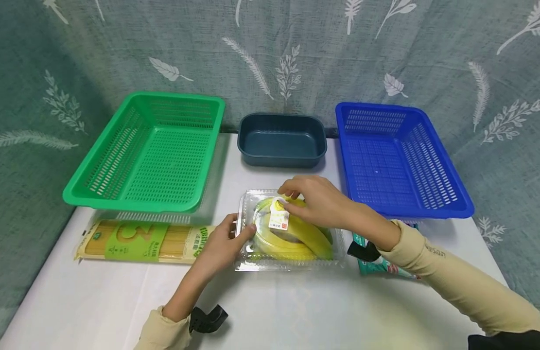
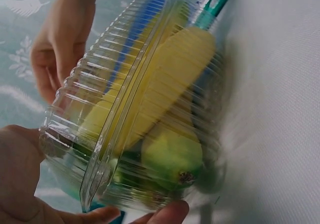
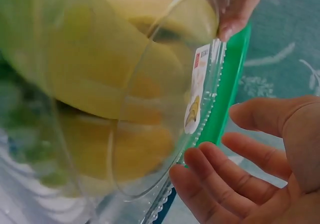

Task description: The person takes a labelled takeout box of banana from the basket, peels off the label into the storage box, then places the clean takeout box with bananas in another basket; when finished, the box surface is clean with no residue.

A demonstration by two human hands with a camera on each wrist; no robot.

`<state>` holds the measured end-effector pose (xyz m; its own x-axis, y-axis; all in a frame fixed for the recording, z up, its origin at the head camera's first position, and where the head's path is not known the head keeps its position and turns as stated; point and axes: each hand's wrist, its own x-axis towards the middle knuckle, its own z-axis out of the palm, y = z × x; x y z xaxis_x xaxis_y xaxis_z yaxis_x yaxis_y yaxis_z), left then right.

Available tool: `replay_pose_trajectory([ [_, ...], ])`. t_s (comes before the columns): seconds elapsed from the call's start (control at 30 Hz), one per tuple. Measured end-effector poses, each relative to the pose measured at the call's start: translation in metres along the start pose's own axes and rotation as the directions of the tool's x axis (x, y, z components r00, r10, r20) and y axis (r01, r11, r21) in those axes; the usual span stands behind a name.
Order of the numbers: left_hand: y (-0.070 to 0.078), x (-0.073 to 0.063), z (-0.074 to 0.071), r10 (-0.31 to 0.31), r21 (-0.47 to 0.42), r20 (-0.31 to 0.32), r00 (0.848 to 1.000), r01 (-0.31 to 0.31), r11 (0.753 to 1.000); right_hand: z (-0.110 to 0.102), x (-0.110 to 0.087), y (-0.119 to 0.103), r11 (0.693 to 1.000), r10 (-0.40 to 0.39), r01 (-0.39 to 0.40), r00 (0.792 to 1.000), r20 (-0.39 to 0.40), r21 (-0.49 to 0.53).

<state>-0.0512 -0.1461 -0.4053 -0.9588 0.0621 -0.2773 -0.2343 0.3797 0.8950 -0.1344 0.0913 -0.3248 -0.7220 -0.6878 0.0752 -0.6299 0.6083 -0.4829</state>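
A clear plastic clamshell box (image 1: 252, 253) with bananas (image 1: 311, 236) inside lies at the middle of the table, a white label (image 1: 278, 219) on its lid. My left hand (image 1: 219, 245) grips its left side, thumb over the lid edge; in the left wrist view fingertips (image 2: 172, 213) show along the side. Over the lid's far part hovers my right hand (image 1: 315, 201), its loosely bent fingers close to the label. In the right wrist view this hand (image 3: 250, 164) has its fingers spread beside the lid's rim, with nothing between them. Greenish fruit ends (image 2: 172, 156) show through the plastic.
Behind the box stand a green basket (image 1: 204, 189), a dark teal bin (image 1: 283, 161) and a blue basket (image 1: 444, 160). A pack of spaghetti (image 1: 138, 241) lies at left, partly behind my left wrist. Under my right forearm is a teal packet (image 1: 370, 266), partly hidden.
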Motion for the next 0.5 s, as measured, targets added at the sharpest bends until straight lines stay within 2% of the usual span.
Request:
replay_pose_trajectory([
  [0.3,-0.001,0.002,0.002,0.007,-0.005,0.005,1.0,-0.007,1.0,0.001,0.013,-0.001,0.998,0.027,-0.023,0.997,0.068,-0.067],
  [0.5,-0.004,0.002,0.002,0.003,-0.004,-0.004,1.0,-0.003,1.0,0.006,0.021,0.002,0.993,0.022,-0.013,0.996,0.084,-0.114],
])
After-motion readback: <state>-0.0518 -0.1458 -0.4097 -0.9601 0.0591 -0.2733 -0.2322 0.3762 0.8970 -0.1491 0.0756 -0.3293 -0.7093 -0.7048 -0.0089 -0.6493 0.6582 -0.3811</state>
